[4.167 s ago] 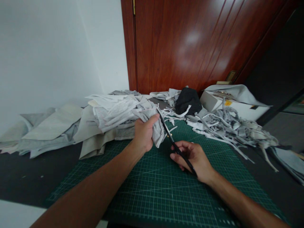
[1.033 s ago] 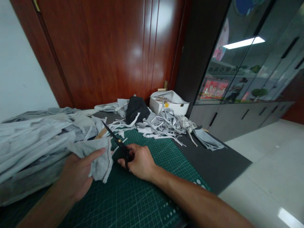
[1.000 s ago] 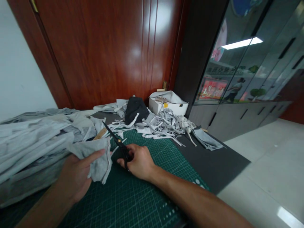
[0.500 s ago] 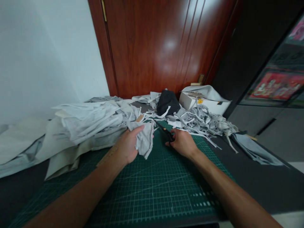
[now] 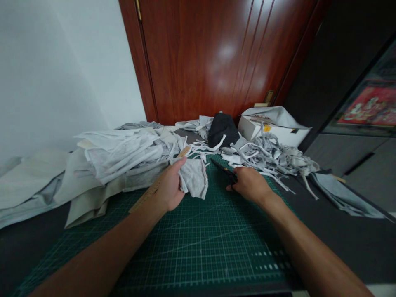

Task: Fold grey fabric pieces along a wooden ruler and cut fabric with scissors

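My left hand point(image 5: 171, 186) grips a small grey cloth piece point(image 5: 195, 177), which hangs from thumb and fingers above the green cutting mat point(image 5: 198, 239). Black scissors point(image 5: 223, 169) are in my right hand point(image 5: 251, 184), their tips pointing forward and left, a little apart from the cloth. A wooden ruler point(image 5: 148, 197) lies on the mat, partly under my left hand and forearm. White strips point(image 5: 202, 146) of fabric lie beyond the cloth.
Piled grey cloth point(image 5: 123, 152) covers the left side. At the back stand a black item point(image 5: 223, 130) and a white box point(image 5: 272, 130). Tangled grey strips point(image 5: 272, 154) and a folded grey piece point(image 5: 343, 196) lie at right.
The scissors and my right hand have shifted slightly away from the cloth. The cloth in my left hand has turned and spread a little. The view has shifted slightly.
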`<action>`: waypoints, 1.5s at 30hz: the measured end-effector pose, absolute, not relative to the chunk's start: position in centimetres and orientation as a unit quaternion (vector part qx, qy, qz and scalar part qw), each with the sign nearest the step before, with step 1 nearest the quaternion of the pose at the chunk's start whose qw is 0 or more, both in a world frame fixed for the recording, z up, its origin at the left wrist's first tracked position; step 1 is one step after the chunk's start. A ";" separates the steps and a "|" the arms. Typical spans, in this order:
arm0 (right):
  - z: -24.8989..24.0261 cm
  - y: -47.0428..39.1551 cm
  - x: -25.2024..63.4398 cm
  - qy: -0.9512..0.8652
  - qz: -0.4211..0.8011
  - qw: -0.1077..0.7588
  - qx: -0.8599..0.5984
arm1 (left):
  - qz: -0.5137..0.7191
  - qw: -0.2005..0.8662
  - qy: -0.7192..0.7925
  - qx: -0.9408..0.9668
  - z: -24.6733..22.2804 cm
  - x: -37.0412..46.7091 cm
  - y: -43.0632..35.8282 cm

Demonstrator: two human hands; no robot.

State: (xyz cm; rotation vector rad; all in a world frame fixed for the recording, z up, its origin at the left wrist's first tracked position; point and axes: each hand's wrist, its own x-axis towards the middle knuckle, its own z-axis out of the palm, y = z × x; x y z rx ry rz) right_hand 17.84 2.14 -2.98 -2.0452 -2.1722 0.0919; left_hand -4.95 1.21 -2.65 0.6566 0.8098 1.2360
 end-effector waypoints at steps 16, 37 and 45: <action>-2.2 1.6 19.6 -0.765 0.092 0.085 -0.632 | 0.540 0.672 0.397 0.315 -2.4 -4.5 0.5; -3.3 1.5 18.2 -0.745 0.240 0.342 -0.520 | 0.500 0.725 0.320 0.350 -3.3 -4.5 0.2; -5.0 1.4 14.9 -0.607 0.414 0.549 -0.399 | 0.534 0.674 0.325 0.394 -4.5 -4.2 0.2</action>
